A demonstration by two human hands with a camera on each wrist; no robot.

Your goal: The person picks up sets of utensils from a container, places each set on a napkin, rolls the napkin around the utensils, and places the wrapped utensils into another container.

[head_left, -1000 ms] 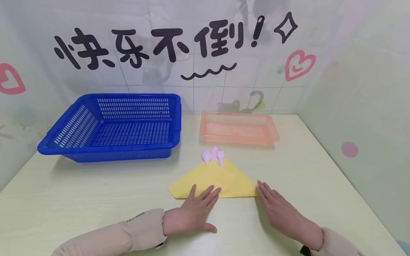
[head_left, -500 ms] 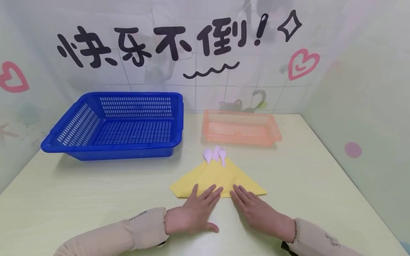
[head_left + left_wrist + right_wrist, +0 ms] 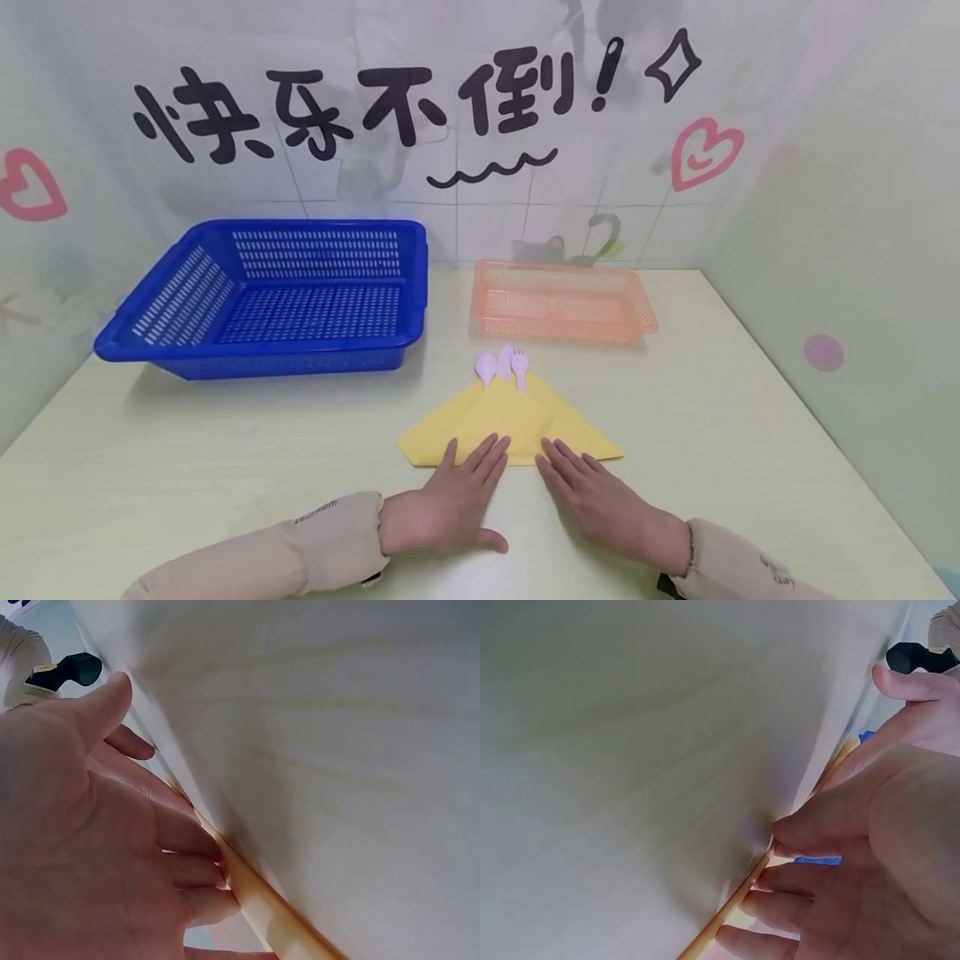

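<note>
- I see left hand [image 3: 457, 502] and right hand [image 3: 611, 510] straight-fingered on the napkin [image 3: 504, 414]
- I'd worry uneven pressure could skew it, letting spoon [image 3: 485, 366], knife [image 3: 505, 367] or fork [image 3: 519, 362] slip

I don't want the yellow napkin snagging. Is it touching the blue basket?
Apart. The head view shows a strip of table between the yellow napkin and the blue basket.

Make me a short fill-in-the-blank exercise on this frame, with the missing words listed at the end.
1. The left hand and right hand touch a folded napkin coloured ____.
2. Between the spoon and the fork lies a ____.
3. The larger basket is coloured ____.

Missing words: yellow; knife; blue.
</note>
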